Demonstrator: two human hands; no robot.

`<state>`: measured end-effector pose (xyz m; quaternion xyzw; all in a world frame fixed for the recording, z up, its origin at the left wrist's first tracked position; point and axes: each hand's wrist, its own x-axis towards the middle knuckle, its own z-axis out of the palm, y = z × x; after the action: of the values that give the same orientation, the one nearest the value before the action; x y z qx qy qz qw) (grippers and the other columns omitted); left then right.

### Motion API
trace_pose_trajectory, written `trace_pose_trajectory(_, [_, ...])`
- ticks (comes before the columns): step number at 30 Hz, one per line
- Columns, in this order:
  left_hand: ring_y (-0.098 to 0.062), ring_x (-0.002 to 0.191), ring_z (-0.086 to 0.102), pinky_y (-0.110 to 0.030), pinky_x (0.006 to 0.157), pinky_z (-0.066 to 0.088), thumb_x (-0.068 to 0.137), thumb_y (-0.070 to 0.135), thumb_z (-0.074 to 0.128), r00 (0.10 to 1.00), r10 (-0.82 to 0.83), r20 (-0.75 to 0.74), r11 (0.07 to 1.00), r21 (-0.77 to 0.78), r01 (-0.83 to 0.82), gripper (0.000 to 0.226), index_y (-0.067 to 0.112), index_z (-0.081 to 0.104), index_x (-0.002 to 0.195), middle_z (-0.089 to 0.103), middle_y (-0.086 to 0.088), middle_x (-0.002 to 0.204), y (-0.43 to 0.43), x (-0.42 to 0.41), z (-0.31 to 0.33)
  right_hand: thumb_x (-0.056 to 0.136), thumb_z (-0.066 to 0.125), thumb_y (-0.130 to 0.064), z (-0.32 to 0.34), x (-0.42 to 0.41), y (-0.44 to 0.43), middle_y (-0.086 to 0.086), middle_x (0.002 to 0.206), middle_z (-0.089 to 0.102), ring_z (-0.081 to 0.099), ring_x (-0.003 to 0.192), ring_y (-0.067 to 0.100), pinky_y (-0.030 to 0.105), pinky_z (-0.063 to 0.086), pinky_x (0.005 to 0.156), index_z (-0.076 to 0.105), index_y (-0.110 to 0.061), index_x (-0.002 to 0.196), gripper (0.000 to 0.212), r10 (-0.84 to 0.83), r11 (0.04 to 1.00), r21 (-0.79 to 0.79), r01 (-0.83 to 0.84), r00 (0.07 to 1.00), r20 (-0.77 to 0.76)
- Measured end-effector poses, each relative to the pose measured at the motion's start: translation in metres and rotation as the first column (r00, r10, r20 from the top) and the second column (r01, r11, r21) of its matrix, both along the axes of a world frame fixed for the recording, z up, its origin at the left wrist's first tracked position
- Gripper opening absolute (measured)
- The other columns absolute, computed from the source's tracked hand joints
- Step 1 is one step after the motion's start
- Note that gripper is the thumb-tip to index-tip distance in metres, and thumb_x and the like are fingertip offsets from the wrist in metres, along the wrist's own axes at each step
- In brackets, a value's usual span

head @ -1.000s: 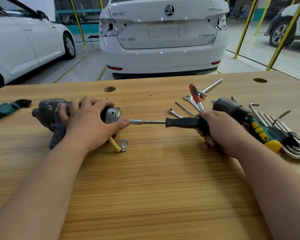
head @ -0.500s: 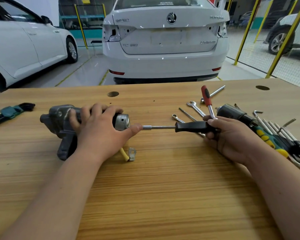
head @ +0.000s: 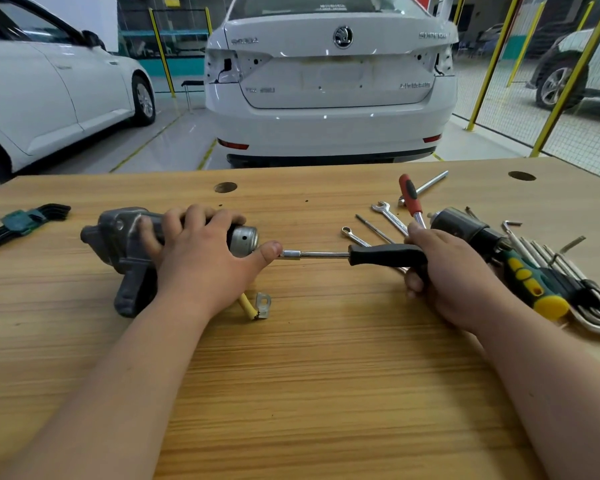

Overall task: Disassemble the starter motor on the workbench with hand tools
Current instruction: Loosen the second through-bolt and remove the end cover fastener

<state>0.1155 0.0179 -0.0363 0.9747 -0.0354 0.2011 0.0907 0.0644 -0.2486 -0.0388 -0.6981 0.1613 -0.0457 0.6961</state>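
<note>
The grey starter motor [head: 118, 237] lies on its side on the wooden workbench [head: 291, 375], its round silver end cap [head: 245, 239] facing right. My left hand [head: 201, 258] grips the motor body from above, thumb stretched toward the tool tip. My right hand [head: 444, 271] holds the black handle of a nut driver [head: 378, 255]. Its steel shaft lies level, and the socket tip [head: 290, 253] sits just right of the end cap, touching my left thumb. A yellow wire with a metal lug [head: 257, 304] sticks out below the motor.
Right of my hand lie a black cylindrical motor part [head: 461, 225], a red-handled ratchet [head: 409, 195], spanners [head: 388, 216], a green-yellow screwdriver [head: 534, 285] and several hex keys [head: 589, 299]. A hex key set [head: 21, 221] lies far left. White cars stand beyond the bench.
The view has shifted, so everything sits lower in the frame. Both hands keep their grip on motor and nut driver, with the tip still at my left thumb.
</note>
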Motion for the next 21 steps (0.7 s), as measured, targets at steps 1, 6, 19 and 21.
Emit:
trace_pose_trajectory(1, [-0.019,0.127,0.013,-0.053,0.112,-0.004,0.055,0.096,0.015,1.000,0.001,0.001,1.000,0.002,-0.001,0.091,0.045,0.047,0.123,0.040,0.004,0.133,0.000,-0.001,0.000,0.102,0.046,-0.043,0.000,-0.001,0.000,0.007,0.068,0.066,0.049,0.044,0.015,0.033,0.047,0.047,0.060,-0.013,0.105,0.033,-0.001,0.997,-0.076,0.000,1.000,-0.005])
trace_pose_trajectory(6, [-0.020,0.127,0.017,-0.049,0.109,0.001,0.055,0.097,0.011,0.999,-0.027,0.028,0.999,0.037,0.026,0.093,0.046,0.045,0.126,0.042,0.007,0.134,0.005,0.001,-0.001,0.102,0.043,-0.047,0.000,-0.002,-0.005,0.005,0.063,0.063,0.045,0.039,0.014,0.033,0.045,0.047,0.063,-0.012,0.102,0.041,0.003,0.956,-0.293,-0.016,0.999,-0.043])
trace_pose_trajectory(19, [-0.024,0.131,0.024,-0.045,0.109,0.010,0.049,0.087,0.043,0.992,-0.085,-0.097,0.992,0.090,0.094,0.101,0.048,0.025,0.140,0.038,0.003,0.140,0.021,0.009,0.018,0.094,0.063,-0.027,0.004,-0.002,-0.003,0.005,0.056,0.059,0.047,0.041,0.008,0.023,0.047,0.040,0.062,-0.012,0.104,0.018,0.030,0.923,0.385,-0.004,0.998,-0.062])
trace_pose_trajectory(21, [-0.022,0.126,0.024,-0.043,0.105,0.013,0.055,0.079,0.053,0.990,-0.115,-0.076,0.991,0.053,0.119,0.090,0.050,0.027,0.137,0.037,0.004,0.137,0.016,0.008,0.016,0.094,0.063,-0.023,0.004,-0.002,-0.005,0.005,0.057,0.059,0.047,0.042,0.008,0.023,0.049,0.042,0.062,-0.012,0.108,0.018,0.043,0.907,0.421,-0.013,0.997,-0.064])
